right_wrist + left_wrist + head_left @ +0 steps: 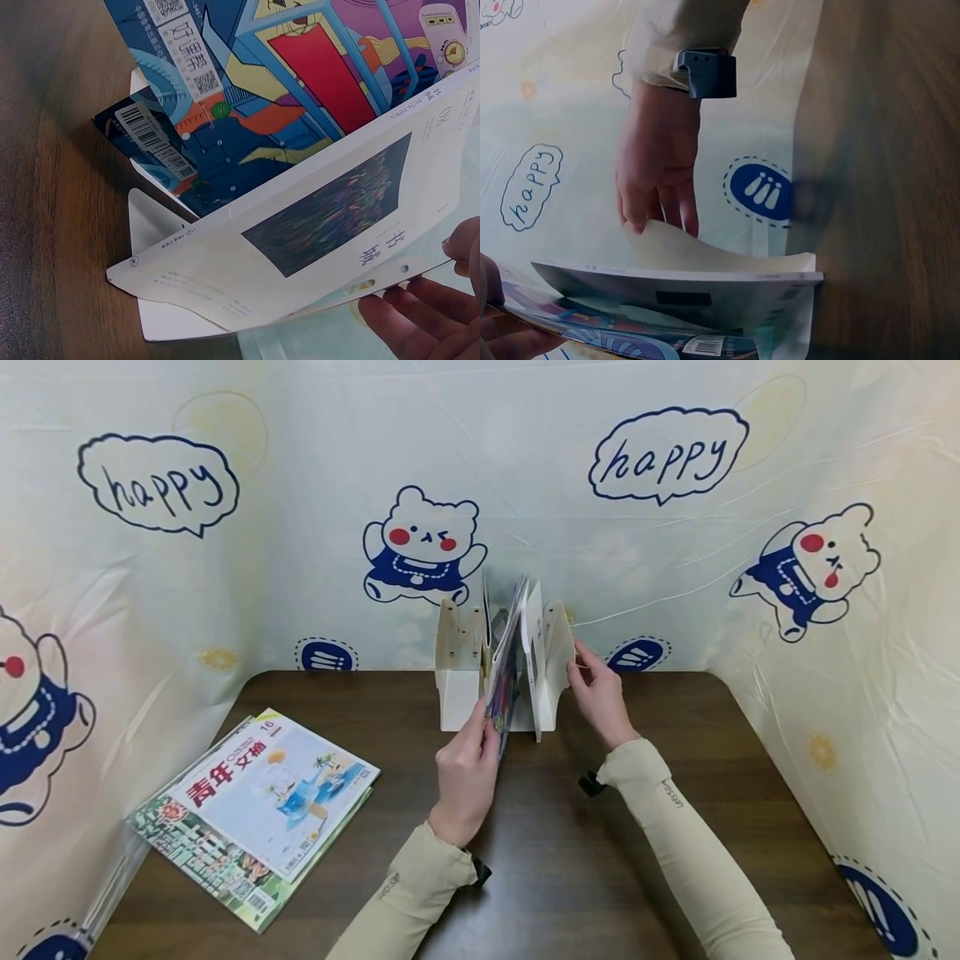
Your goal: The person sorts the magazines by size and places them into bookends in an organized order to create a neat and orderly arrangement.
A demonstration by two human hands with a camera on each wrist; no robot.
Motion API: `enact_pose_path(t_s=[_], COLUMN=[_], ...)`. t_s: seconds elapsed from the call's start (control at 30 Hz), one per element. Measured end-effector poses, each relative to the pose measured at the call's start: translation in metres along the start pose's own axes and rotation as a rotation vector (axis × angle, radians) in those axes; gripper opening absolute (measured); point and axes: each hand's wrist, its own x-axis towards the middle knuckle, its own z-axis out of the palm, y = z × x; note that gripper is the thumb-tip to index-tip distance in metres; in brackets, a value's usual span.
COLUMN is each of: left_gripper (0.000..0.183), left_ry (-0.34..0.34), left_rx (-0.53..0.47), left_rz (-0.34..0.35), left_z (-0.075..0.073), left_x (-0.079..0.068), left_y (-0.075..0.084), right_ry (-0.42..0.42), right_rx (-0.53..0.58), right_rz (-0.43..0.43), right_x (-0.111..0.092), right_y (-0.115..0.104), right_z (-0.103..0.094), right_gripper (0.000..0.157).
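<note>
A white desktop book rack (pixel 459 702) stands at the far middle of the table. My left hand (pixel 465 785) pinches the near edge of a colorful blue magazine (pixel 300 82), which stands on its edge, leaning slightly, in the rack. To its right is an upright white book (pixel 322 217) with a dark picture on its cover. At the rack's right side panel (pixel 557 652), my right hand (pixel 600 693) grips the outer edge, thumb on one face and fingers on the other. The left wrist view catches only part of the left fingers (pixel 521 341).
Two overlapping magazines lie on the left of the table: a white-covered one (pixel 300 793) on top of a green one (pixel 202 852). Behind the rack hangs a printed curtain (pixel 315 543), which also runs along both sides of the brown table (pixel 600 877).
</note>
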Motion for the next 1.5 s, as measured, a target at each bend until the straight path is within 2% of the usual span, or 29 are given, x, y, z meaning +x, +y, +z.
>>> enact_pose_path(t_s=[0.27, 0.6, 1.3, 1.5], left_gripper=[0.04, 0.038, 0.045, 0.045], left_ry=[0.021, 0.029, 0.052, 0.072], left_rx=[0.016, 0.052, 0.077, 0.086], left_rz=[0.029, 0.01, -0.016, -0.004], left_z=[0.01, 0.022, 0.015, 0.014], left_x=[0.001, 0.003, -0.002, -0.001], left_y=[-0.001, -0.007, -0.015, -0.018], right_ry=[-0.004, -0.011, -0.005, -0.004], right_rx=[-0.002, -0.009, 0.001, 0.005], right_rz=[0.007, 0.012, 0.006, 0.01], right_x=[0.0, -0.003, -0.003, -0.003], right_y=[-0.001, 0.0, 0.001, -0.001], right_z=[0.0, 0.001, 0.001, 0.001], right_gripper=[0.053, 0.053, 0.052, 0.052])
